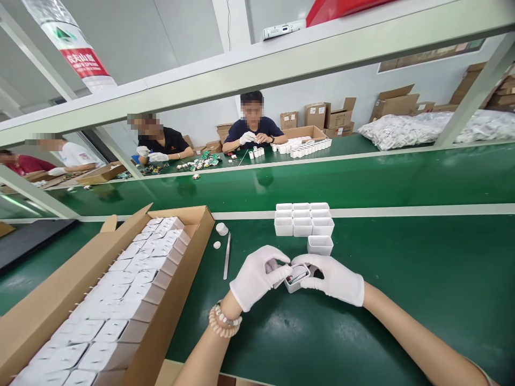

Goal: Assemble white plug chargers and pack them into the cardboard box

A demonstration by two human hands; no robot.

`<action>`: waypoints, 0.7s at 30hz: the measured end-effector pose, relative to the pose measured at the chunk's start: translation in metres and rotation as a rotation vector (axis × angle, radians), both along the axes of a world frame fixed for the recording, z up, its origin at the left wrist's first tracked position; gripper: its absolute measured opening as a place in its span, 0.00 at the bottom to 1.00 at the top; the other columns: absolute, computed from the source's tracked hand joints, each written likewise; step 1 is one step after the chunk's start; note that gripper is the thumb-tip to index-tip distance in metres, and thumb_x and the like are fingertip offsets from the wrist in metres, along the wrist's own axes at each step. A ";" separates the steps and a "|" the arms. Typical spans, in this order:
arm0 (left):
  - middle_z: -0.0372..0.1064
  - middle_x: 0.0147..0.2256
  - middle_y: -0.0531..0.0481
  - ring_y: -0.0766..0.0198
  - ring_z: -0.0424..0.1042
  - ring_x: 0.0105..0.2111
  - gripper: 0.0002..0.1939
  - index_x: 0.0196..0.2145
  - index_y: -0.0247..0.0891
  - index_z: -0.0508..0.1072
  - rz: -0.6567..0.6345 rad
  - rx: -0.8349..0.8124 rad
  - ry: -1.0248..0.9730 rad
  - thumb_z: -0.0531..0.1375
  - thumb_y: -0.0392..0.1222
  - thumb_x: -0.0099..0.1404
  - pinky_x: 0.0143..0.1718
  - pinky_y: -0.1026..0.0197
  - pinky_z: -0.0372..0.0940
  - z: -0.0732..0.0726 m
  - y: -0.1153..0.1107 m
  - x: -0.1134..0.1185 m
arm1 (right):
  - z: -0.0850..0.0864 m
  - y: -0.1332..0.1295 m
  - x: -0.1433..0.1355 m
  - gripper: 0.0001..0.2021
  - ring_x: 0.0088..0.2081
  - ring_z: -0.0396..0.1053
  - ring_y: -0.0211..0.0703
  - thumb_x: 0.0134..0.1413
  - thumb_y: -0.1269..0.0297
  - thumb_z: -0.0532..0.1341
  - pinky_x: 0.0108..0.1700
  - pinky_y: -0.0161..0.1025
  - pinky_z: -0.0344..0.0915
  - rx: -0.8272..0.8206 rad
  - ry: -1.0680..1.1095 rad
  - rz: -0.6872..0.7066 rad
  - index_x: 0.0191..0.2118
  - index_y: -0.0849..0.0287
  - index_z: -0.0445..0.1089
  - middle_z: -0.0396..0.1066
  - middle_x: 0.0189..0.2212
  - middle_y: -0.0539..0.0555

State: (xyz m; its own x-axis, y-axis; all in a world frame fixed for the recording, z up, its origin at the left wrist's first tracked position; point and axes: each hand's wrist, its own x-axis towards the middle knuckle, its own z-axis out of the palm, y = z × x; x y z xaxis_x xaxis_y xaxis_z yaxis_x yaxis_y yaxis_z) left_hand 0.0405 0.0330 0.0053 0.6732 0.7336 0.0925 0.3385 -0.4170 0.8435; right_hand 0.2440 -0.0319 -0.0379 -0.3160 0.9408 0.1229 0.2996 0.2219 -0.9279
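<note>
A small white open-topped case [296, 279] is held between my two gloved hands above the green table. My left hand [263, 274] is closed at its left side, fingertips at the rim. Around the right and far edge of the same case curve the fingers of my right hand [332, 277]. Small parts, one dark and reddish, show inside the case, too small to name. Just beyond my right hand stands a single white case [320, 245], with several more in rows [302, 222] behind it. Tweezers [227, 256] lie left of my left hand, near two small white pieces [221, 229].
A long cardboard box [201, 225] full of white units fills the left side. A pale frame bar [257, 67] crosses above, holding a bottle [76, 53]. Beyond the green belt [362, 177], several people sit working.
</note>
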 end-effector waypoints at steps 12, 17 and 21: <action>0.69 0.19 0.53 0.70 0.64 0.10 0.19 0.33 0.35 0.65 0.148 -0.417 0.120 0.53 0.57 0.64 0.13 0.70 0.53 -0.006 -0.004 -0.004 | 0.003 -0.005 -0.005 0.11 0.33 0.67 0.42 0.55 0.57 0.62 0.37 0.40 0.67 0.023 -0.118 -0.050 0.42 0.56 0.70 0.73 0.36 0.52; 0.69 0.20 0.52 0.69 0.65 0.11 0.16 0.30 0.36 0.61 0.155 -0.437 0.124 0.49 0.53 0.66 0.13 0.70 0.54 -0.006 -0.011 -0.001 | 0.005 -0.007 -0.009 0.12 0.33 0.66 0.43 0.56 0.56 0.60 0.37 0.42 0.67 0.063 -0.154 -0.064 0.42 0.56 0.70 0.73 0.36 0.53; 0.68 0.23 0.52 0.67 0.67 0.14 0.11 0.31 0.38 0.62 0.225 -0.391 0.140 0.47 0.46 0.66 0.12 0.69 0.55 0.000 -0.023 0.002 | 0.007 -0.009 -0.013 0.15 0.34 0.68 0.44 0.56 0.52 0.59 0.38 0.43 0.67 0.053 -0.171 -0.066 0.44 0.57 0.70 0.74 0.37 0.54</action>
State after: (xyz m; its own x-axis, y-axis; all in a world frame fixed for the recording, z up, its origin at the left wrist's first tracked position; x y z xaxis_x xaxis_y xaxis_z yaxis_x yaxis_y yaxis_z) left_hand 0.0429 0.0101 0.0053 0.4796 0.8246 -0.3002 0.5054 0.0201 0.8626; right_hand 0.2314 -0.0410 -0.0311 -0.2745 0.9538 0.1221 0.4676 0.2434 -0.8498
